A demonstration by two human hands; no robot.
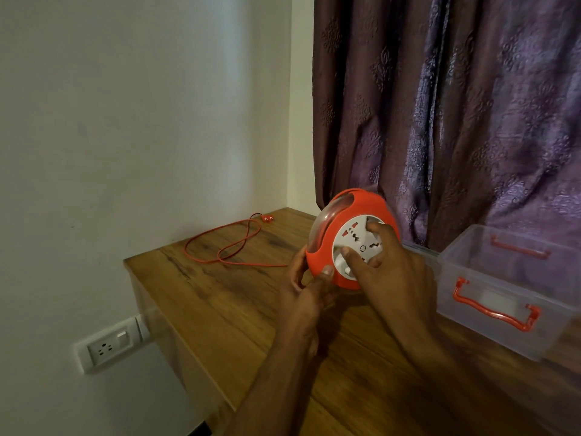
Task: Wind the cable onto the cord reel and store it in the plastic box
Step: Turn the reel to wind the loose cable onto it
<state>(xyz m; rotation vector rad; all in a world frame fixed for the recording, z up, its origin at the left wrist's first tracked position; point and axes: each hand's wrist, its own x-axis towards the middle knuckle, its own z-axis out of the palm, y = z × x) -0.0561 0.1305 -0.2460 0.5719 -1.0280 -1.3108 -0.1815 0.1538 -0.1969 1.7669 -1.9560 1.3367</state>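
I hold a round orange cord reel with a white socket face above the wooden table. My left hand grips its lower left rim, thumb on the orange edge. Fingers of my right hand curl on the white centre disc. The orange cable lies in loose loops on the far left of the table and runs toward the reel. Its plug rests near the wall corner. The clear plastic box with orange handles stands open at the right.
A purple patterned curtain hangs behind the table and box. A white wall socket sits on the wall below the table's left edge. The table's left edge drops off close to the wall.
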